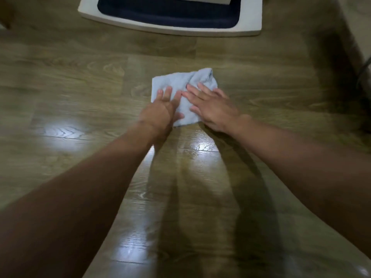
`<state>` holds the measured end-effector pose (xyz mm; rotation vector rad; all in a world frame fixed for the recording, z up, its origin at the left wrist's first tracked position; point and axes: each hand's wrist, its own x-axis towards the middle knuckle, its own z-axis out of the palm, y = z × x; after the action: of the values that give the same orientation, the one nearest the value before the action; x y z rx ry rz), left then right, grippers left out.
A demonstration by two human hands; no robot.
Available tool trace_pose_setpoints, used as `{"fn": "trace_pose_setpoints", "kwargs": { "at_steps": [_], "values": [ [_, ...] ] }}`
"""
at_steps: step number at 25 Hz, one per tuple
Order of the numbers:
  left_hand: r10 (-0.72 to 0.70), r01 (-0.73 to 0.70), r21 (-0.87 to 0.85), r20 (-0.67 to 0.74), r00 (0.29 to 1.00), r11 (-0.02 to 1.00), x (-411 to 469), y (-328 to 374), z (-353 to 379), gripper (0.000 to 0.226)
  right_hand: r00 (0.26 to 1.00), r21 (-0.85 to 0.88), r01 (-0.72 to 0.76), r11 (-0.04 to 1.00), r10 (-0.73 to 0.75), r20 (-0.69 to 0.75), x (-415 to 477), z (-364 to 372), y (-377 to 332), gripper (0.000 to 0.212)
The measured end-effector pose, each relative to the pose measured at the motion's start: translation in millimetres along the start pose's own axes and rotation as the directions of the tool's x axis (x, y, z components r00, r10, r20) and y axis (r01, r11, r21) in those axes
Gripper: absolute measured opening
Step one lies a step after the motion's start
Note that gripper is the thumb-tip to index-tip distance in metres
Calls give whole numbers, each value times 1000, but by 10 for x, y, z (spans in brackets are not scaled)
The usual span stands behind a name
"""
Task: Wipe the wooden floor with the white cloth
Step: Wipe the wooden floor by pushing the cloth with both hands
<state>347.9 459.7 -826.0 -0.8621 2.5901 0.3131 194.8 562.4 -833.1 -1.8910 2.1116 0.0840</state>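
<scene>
A pale white cloth (176, 83) lies folded and a little crumpled on the wooden floor (80, 87), near the middle of the view. My left hand (160, 111) rests flat on the cloth's near left part, fingers spread. My right hand (210, 105) presses flat on its right side, fingers apart, partly off the cloth's edge onto the floor. Neither hand curls around the cloth. The floor nearer to me shines with wet streaks (190, 149).
A white-framed object with a dark blue middle (170, 15) sits on the floor at the far top of the view. A pale wall or furniture edge (357, 27) runs along the right, with dark shadow beside it. Open floor lies to the left.
</scene>
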Motion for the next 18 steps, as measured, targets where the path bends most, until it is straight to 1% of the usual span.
{"fn": "trace_pose_setpoints", "kwargs": {
  "at_steps": [3, 5, 6, 8, 9, 11, 12, 14, 15, 18],
  "values": [
    [-71, 70, 31, 33, 997, 997, 282, -39, -158, 68, 1000, 79, -27, 997, 28, -8, 266, -113, -46, 49],
    [-41, 40, 83, 6, 999, 996, 135, -13, -111, 65, 998, 105, -44, 993, 49, -47, 92, -5, -152, 50],
    [5, -5, 86, 2, 1000, 996, -35, 11, -34, 64, 996, 105, -47, 993, 54, -65, -123, 74, -234, 50],
    [67, -67, 34, -1, 998, 997, -560, 149, 247, 61, 994, 86, -41, 995, 49, -94, -704, 273, -459, 50],
    [82, -82, 23, -13, 997, 996, -881, 253, 409, 61, 995, 51, -27, 998, 31, -94, -986, 375, -571, 50],
    [107, -105, 63, -30, 994, 992, -1285, 398, 627, 62, 998, -22, -15, 1000, 13, -62, -1294, 504, -711, 50],
    [97, -94, 101, -32, 995, 991, -1286, 386, 670, 63, 999, -51, -20, 998, 18, -40, -1269, 533, -698, 49],
    [106, -92, 170, -74, 992, 981, -1008, 253, 559, 66, 999, -93, -49, 994, 47, -28, -976, 457, -653, 50],
    [87, -75, 163, -73, 994, 984, -813, 151, 461, 66, 997, -63, -67, 996, 65, -33, -747, 376, -627, 50],
    [13, -13, 3, 45, 999, 1000, -315, -138, 106, 68, 996, 89, -93, 992, 92, 13, -147, 101, -537, 51]
  ]
}}
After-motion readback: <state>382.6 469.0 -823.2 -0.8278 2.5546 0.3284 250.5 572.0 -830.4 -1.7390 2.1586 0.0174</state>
